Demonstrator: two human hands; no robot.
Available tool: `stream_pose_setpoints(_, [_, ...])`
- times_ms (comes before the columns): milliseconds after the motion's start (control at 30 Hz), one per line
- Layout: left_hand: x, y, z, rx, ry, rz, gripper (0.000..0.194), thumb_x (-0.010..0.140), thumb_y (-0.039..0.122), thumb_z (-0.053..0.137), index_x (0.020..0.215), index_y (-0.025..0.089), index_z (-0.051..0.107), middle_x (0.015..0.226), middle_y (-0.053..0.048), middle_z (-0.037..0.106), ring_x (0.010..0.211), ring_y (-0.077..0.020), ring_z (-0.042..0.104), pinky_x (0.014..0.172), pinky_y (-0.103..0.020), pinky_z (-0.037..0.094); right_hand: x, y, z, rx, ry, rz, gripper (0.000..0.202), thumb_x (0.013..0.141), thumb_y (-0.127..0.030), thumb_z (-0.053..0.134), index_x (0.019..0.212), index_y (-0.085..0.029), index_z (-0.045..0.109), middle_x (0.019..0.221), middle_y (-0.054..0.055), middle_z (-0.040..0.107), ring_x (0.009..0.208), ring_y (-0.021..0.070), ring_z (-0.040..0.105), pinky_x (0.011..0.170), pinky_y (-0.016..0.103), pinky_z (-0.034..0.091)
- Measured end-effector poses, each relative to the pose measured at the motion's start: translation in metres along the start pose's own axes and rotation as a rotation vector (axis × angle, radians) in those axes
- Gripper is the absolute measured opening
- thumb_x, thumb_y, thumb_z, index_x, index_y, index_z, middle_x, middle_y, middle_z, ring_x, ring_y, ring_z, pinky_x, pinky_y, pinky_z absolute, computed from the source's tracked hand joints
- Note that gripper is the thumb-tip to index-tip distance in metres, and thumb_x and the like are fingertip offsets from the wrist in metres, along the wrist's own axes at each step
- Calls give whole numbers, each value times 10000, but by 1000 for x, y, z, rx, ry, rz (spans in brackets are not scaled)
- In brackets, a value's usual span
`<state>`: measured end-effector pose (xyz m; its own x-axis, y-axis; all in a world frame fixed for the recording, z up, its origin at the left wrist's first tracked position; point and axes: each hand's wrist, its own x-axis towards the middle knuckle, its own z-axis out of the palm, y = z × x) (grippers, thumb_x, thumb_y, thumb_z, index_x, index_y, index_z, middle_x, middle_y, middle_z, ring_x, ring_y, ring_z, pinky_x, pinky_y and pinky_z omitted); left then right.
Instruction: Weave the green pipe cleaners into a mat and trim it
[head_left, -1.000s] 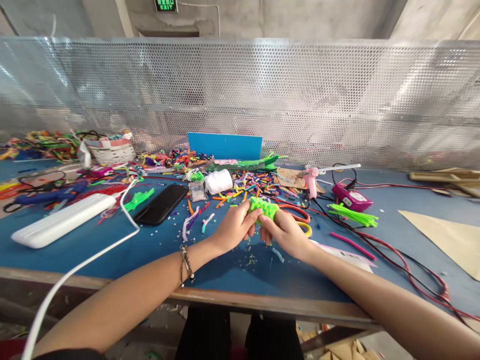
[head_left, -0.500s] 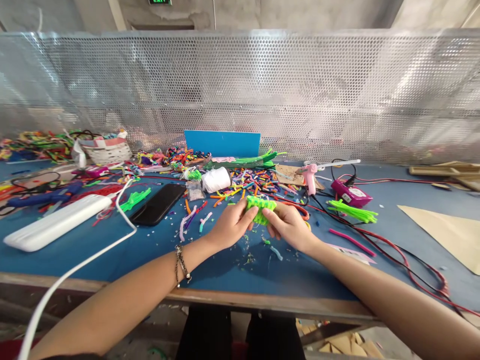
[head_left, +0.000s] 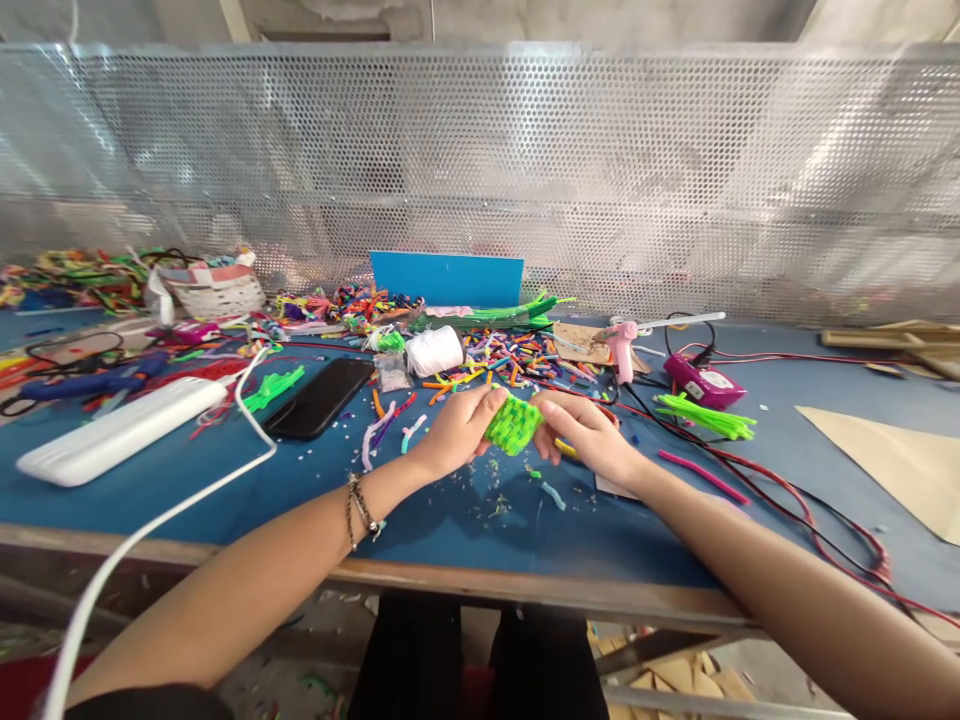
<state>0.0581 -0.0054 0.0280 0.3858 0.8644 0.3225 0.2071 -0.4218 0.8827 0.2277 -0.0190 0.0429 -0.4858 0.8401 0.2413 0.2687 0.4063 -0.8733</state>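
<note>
A bright green woven piece (head_left: 514,424), apparently made of fuzzy pipe cleaners, is held up over the table between both hands. My left hand (head_left: 461,425) grips its left side, thumb on top and fingers curled behind. At its upper right corner, my right hand (head_left: 589,435) pinches the edge between thumb and fingers. The woven face tilts towards me, showing a checkered light and darker green pattern. Small fibre scraps and a short pale blue pipe cleaner piece (head_left: 553,496) lie on the blue table (head_left: 465,545) beneath.
Cut pipe cleaner pieces (head_left: 517,358) pile up behind my hands, beside a white thread spool (head_left: 435,351). Leftward lie a black phone (head_left: 321,398) and a white power strip (head_left: 124,428) with its cable. A pink glue gun (head_left: 621,350), green pipe cleaners (head_left: 705,416) and red-black wires (head_left: 787,500) are rightward.
The green woven piece has turned so its flat face shows more and hangs slightly lower. My right hand has shifted a little right, to the piece's corner.
</note>
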Motion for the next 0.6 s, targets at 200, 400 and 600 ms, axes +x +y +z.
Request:
stream_pose_setpoints(200, [0,-1,-1,88,7,59,457,843,587,305,596,207,360,370,73,352,295,-81,383,330,-193,273,-2,0,-4,-9,-162,83,527,759,-669,395,609,-175,497,462,-16,521,384,81,464,402,211,378])
stream_pose_setpoints(400, [-1,-1,0,292,62,88,329,862,417,348,646,188,442,417,65,387,364,-91,452,390,-196,293,-1,2,4,-149,-82,120,497,786,-594,419,518,-178,467,376,-38,466,309,51,381,347,182,301])
stream_pose_setpoints(600, [6,0,-3,-111,-84,5,478,688,566,581,916,153,505,617,37,521,496,-91,497,468,-209,394,0,3,7,-93,60,99,566,778,-669,327,530,-179,464,381,-26,466,312,56,386,352,190,307])
